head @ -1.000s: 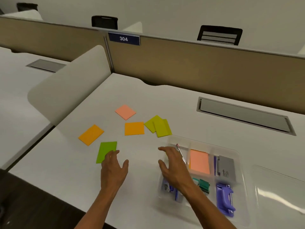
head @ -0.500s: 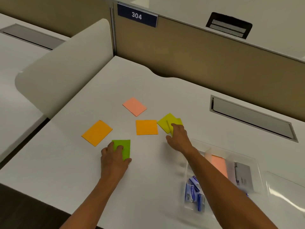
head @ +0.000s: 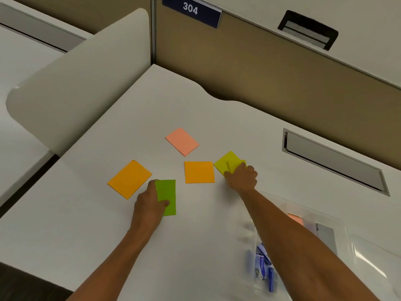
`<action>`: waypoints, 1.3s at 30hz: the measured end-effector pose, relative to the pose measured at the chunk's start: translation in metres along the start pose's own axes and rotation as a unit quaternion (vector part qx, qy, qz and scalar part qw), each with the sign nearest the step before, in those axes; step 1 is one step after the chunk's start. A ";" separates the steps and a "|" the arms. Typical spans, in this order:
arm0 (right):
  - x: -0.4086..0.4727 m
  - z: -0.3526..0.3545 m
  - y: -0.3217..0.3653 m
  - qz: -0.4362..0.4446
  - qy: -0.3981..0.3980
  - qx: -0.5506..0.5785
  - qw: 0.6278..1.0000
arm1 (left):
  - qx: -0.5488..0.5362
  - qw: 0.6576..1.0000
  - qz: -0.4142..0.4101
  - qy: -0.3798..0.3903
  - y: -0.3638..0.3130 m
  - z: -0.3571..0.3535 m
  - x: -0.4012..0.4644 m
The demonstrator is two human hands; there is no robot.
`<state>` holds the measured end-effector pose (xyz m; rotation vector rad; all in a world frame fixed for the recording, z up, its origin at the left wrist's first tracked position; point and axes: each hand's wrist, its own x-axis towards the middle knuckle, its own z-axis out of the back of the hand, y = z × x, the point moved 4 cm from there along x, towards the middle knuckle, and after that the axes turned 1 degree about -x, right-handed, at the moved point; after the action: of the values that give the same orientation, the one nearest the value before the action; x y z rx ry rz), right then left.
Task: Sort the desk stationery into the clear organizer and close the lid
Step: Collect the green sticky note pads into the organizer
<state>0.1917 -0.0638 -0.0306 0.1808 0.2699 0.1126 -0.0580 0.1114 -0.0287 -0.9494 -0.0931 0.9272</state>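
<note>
Sticky-note pads lie scattered on the white desk [head: 86, 224]. My left hand [head: 149, 203] grips the green pad [head: 167, 196], thumb on its top face and fingers at its left edge. Over to the right, my right hand [head: 242, 178] pinches the yellow-green pads [head: 227, 162] at their near edge. Untouched are two orange pads [head: 129, 179] [head: 199, 172] and a pink pad [head: 182, 141]. The clear organizer [head: 334, 222] sits at lower right, partly behind my right forearm. It holds a pink pad [head: 296, 218], a grey stapler [head: 326, 235] and blue staple boxes [head: 263, 263].
A clear lid [head: 377, 268] lies to the right of the organizer. A curved white divider panel [head: 76, 83] stands at the left, a tan partition [head: 260, 68] with a "304" sign at the back, and a grey cable hatch [head: 332, 161] is set into the desk at the right.
My right hand left the organizer, reached forward to the yellow-green pads and now closes on them. My left hand slid onto the green pad and gripped it. The camera tilted down and nearer.
</note>
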 end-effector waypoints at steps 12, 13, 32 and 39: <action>0.009 -0.003 0.022 0.056 0.170 -0.024 0.984 | 0.227 0.969 -0.025 -0.089 0.013 0.055 0.050; 0.008 -0.004 0.024 0.065 0.179 -0.025 0.981 | 0.230 0.970 -0.009 -0.079 0.016 0.056 0.053; -0.053 0.003 0.035 0.135 0.110 0.121 0.977 | 0.252 0.966 0.049 -0.033 0.014 0.057 0.043; -0.072 0.027 0.011 0.122 0.090 0.303 0.941 | 0.177 0.981 0.070 -0.029 0.029 0.059 0.027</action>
<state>0.1296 -0.0670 0.0153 0.8209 0.4599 0.2918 -0.0859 0.1761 -0.0223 -0.6044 0.0889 1.0604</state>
